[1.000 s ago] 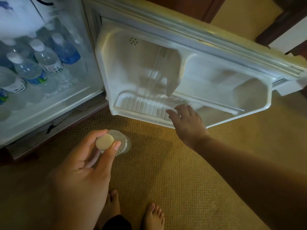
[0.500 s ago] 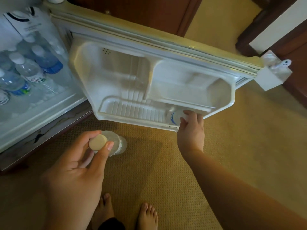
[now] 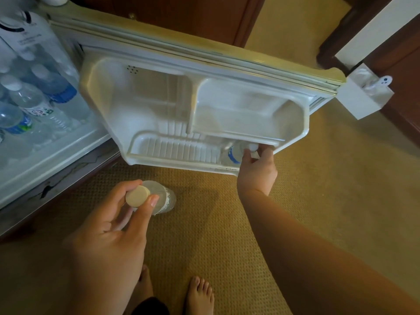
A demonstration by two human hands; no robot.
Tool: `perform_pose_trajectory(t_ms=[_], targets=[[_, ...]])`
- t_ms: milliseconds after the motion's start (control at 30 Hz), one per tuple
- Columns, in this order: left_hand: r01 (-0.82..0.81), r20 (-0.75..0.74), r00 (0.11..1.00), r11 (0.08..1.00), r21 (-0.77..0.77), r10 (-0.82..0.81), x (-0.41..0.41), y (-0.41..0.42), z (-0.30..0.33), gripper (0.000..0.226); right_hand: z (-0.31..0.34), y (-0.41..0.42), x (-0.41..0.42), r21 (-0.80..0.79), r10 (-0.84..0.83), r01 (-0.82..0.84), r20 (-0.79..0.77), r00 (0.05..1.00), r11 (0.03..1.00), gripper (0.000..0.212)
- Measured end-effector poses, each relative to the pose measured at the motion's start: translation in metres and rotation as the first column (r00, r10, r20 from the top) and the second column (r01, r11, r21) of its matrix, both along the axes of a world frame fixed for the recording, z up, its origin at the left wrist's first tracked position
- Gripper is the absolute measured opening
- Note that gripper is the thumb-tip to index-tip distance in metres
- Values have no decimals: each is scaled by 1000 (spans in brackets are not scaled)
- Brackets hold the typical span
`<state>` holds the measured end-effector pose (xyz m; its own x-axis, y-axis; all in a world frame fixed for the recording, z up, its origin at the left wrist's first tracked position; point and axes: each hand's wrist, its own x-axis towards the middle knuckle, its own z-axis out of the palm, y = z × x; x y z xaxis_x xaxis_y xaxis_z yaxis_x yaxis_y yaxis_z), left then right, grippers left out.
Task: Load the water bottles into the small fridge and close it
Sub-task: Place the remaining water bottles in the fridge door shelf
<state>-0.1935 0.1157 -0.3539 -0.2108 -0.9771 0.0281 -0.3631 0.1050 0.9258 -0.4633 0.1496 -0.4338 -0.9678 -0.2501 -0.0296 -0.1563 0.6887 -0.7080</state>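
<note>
The small white fridge stands open, its door swung out toward me. Several water bottles with white caps and blue labels fill the fridge interior at left. My right hand pinches the white cap of a blue-labelled bottle that stands in the right end of the door's bottom shelf. My left hand grips another clear bottle by its pale cap, hanging above the carpet in front of the fridge.
Tan carpet covers the floor, and my bare feet show at the bottom. Dark wooden cabinet panels rise behind the door. A small white box sits at the door's right corner, beside a dark door frame.
The view shifted left and down. My right hand moved right along the door's bottom shelf and took hold of a bottle's cap there. My left hand kept its bottle.
</note>
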Motion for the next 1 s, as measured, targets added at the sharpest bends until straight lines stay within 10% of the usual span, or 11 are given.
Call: perform_pose_trajectory(t_ms=[667,1000], targets=[[5,-42,999,1000,-3,-5,-26,-27,21,20,-7,5,31,131,183,-186,36,983,974,31],[29,8,1000,992,-121,-29,-67,-80,31,11,91,6,38,8,416,-536,-639,647,844,20]])
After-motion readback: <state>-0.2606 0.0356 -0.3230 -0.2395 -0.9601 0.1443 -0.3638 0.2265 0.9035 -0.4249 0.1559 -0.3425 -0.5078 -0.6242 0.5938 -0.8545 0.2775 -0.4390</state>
